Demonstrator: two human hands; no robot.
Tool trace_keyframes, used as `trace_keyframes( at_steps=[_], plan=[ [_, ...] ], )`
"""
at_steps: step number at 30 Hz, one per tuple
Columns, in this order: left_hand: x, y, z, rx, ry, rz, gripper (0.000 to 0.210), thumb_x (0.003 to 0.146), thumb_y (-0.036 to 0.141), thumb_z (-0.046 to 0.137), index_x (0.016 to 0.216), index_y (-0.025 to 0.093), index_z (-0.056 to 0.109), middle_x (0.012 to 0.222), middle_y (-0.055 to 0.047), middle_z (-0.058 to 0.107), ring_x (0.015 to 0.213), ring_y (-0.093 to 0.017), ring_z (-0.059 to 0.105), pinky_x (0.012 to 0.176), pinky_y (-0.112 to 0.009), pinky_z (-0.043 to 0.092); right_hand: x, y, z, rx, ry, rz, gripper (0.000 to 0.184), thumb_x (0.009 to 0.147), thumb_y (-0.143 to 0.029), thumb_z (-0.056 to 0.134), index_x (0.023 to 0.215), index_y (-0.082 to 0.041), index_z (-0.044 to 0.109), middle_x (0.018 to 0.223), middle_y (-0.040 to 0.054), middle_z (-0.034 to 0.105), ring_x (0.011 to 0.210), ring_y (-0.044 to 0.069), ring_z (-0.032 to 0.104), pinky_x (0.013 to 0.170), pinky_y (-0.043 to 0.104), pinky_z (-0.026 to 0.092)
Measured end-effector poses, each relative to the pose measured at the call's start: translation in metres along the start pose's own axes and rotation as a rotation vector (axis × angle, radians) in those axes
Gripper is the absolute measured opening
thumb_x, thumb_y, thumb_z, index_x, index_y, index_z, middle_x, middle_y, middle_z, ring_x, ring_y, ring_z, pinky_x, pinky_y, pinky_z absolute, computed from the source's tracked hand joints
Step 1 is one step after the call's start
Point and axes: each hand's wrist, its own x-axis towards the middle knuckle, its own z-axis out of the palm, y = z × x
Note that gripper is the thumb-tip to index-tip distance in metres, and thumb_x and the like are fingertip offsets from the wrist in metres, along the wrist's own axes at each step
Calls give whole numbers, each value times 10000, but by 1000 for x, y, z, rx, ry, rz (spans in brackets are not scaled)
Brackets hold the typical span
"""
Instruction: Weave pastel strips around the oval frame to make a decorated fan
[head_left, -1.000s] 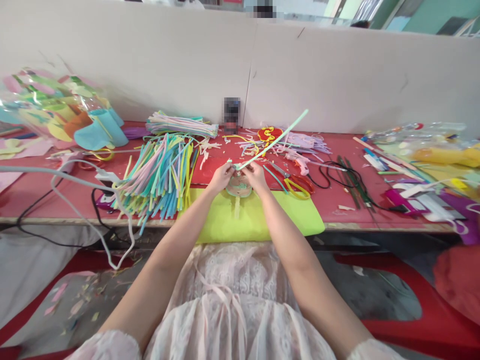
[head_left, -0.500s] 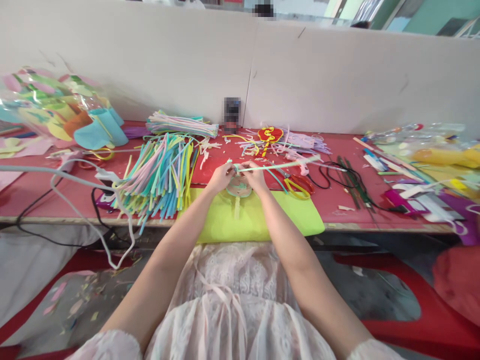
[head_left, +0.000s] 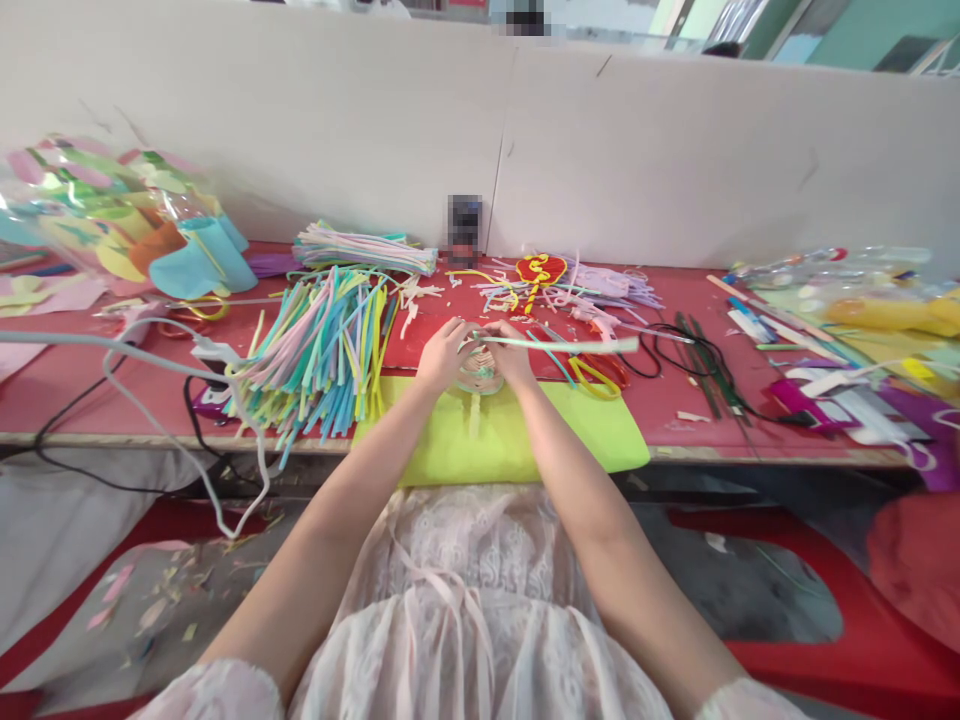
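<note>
Across the far side runs a pale partition (head_left: 262, 140), with a green wall (head_left: 877, 40) showing above it at the right. Against it sits the long red table (head_left: 660, 405), its near edge worn, small pale clippings (head_left: 412, 295) scattered on top. A yellow-green cloth (head_left: 585, 445) lies along the near edge right before me, probably as a soft rest for my work. On the left, fuzzy pastel stems (head_left: 322, 340) are heaped loosely, it seems so that single ones pull free easily. My left hand (head_left: 444, 355) and right hand (head_left: 511, 355) nearly meet at the cloth's far edge, fingers bunched. Yellow-handled scissors (head_left: 595, 378) lie just to the right, likely for a short reach. My left fingers pinch the far rim of a round coiled piece (head_left: 480, 378); my right pinch one pale green stem (head_left: 585, 346) near its end, its length pointing right, presumably out of the way.
</note>
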Motion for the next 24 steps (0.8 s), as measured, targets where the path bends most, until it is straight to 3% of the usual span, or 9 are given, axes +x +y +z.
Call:
trace_keyframes(
  at_steps=[10,18,24],
  plan=[
    [0,-6,4,-116,21,50,163,808,248,524,932,192,612,902,-41,573,812,-123,569,734,-234,451,2,10,3,41,-77,24,214,737,-355,555,862,-187,601,769,6,638,646,124,587,642,265,490],
    [9,-20,17,-438,101,-224,84,735,177,556,811,177,519,776,9,568,673,-85,565,607,-201,460,-1,-2,1,112,-87,13,248,740,-413,589,826,-182,610,766,21,658,725,158,632,719,294,503],
    [10,-17,10,-596,96,-302,115,709,198,582,764,164,487,737,17,534,643,-72,550,561,-181,468,-1,-7,1,121,-86,6,257,738,-424,600,817,-179,610,755,20,656,714,157,635,711,286,502]
  ],
)
